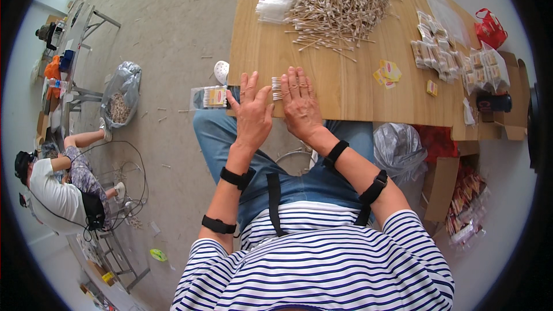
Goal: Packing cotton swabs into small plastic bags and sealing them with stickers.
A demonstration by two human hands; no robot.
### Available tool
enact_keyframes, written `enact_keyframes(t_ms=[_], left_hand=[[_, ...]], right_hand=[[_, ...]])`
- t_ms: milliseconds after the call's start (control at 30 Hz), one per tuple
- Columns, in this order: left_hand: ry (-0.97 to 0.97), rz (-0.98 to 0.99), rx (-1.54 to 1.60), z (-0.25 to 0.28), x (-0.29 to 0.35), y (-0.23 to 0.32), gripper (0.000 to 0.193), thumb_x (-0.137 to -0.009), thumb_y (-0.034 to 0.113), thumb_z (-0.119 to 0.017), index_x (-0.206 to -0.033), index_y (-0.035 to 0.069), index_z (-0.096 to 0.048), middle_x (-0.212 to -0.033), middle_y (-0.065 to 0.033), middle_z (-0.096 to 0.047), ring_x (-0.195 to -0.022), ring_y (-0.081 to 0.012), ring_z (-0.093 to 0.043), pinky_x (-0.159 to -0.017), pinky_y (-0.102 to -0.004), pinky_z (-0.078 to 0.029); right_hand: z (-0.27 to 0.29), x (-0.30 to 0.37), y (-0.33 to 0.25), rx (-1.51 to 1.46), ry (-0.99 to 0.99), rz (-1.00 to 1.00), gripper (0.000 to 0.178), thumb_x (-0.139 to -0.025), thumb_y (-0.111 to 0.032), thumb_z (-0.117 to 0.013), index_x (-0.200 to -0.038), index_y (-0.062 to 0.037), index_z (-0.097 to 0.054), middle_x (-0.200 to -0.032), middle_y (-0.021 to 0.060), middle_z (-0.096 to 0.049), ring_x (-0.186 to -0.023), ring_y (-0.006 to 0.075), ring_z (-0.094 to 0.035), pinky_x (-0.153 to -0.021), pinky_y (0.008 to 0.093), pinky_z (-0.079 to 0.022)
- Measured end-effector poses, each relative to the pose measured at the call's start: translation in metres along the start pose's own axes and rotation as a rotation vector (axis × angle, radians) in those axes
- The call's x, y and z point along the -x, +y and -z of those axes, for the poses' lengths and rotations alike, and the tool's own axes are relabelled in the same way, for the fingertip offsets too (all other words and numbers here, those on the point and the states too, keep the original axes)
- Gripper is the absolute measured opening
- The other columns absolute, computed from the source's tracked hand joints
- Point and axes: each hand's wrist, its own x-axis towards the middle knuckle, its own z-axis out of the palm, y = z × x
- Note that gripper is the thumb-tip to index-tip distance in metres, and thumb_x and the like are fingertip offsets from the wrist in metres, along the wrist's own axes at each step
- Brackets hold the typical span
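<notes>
My left hand (252,116) is at the table's near left edge with its fingers spread. Its outer finger reaches a clear bag (197,98) holding cotton swabs and a yellow card (215,97), which juts past the edge. My right hand (300,103) lies palm down on the wood, fingers stretched out together. Next to its fingers, on the left, is a small row of cotton swabs (277,88), partly covered by the hand. Farther back on the table rises a big heap of loose cotton swabs (345,3).
Clear bags (273,8) lie left of the heap. Yellow cards (389,72) and packed swab bags (438,52) are on the right. A cardboard box (442,187) and a grey plastic bag (398,151) stand below the table. Another person (55,190) sits at far left.
</notes>
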Motion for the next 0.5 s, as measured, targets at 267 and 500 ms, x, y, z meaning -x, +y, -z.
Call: enact_keyframes(t_ms=[267,500], left_hand=[[-0.019,0.034,0.016,-0.0069,-0.0025,0.0005,0.033,-0.087,0.007,-0.068,-0.12,0.006,-0.066,-0.159,-0.0151,-0.036,-0.154,-0.0332,-0.02,-0.118,-0.0683,-0.002],[0.012,0.028,0.009,-0.0069,-0.0004,0.0013,0.035,-0.087,0.007,-0.069,-0.122,0.007,-0.066,-0.158,-0.0153,-0.038,-0.154,-0.0333,-0.021,-0.118,-0.0681,-0.003]], right_hand=[[-0.0041,0.0001,0.001,-0.037,0.04,0.001,0.076,-0.083,-0.007,-0.063,-0.152,0.0059,-0.033,-0.161,0.0268,-0.026,-0.153,0.0417,-0.021,-0.125,0.0484,-0.017],[-0.0025,0.0002,0.0001,-0.055,0.043,-0.007,0.075,-0.084,-0.008,-0.062,-0.152,0.0054,-0.033,-0.161,0.0264,-0.026,-0.152,0.0416,-0.021,-0.125,0.0484,-0.018]])
